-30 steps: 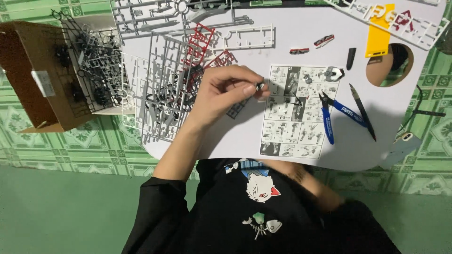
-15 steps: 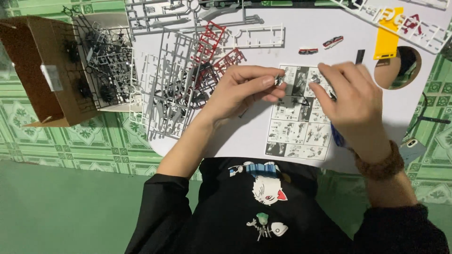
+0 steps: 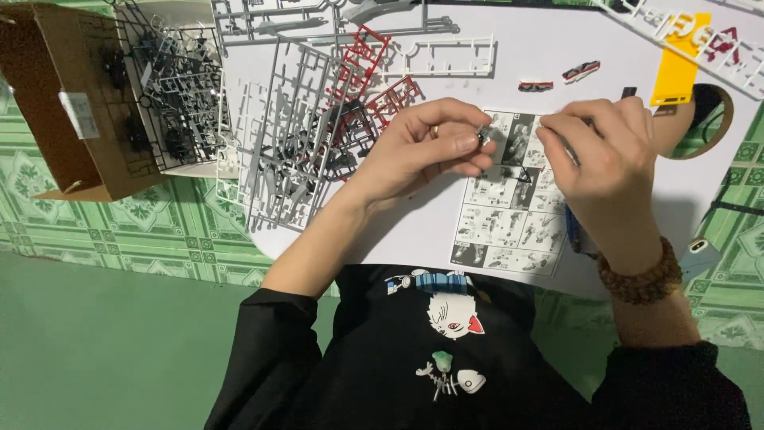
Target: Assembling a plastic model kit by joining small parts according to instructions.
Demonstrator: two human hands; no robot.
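Your left hand's (image 3: 426, 147) grip is pinched shut, thumb and fingertips closed on a small grey model part (image 3: 484, 135) held just above the middle of the frame, over the top edge of the instruction sheet (image 3: 509, 215). Your right hand (image 3: 605, 159) sits just to the right of it, fingers curled down towards the sheet; whether its grip has hold of anything you cannot tell from here, since the back of the hand hides the fingertips. A wooden bead bracelet (image 3: 643, 279) rings that wrist.

The sheet lies flat on the white worktop (image 3: 573, 40), printed with black-and-white picture panels, and both hands hover over its upper half. A blue tool handle (image 3: 571, 227) shows just below your right hand, mostly hidden by it.

Left of your left hand, a heap of grey part frames (image 3: 278, 151) spreads across the worktop, with red part frames (image 3: 370, 80) lying on top of it near the centre top. Two small red-and-dark pieces (image 3: 557, 77) lie apart at upper right of centre, and a yellow card (image 3: 678, 64) rests at the upper right beside a round hole in the worktop. At the upper left a brown cardboard box (image 3: 56, 95) stands open on the green patterned floor (image 3: 119, 223), with dark part frames (image 3: 171, 87) beside it
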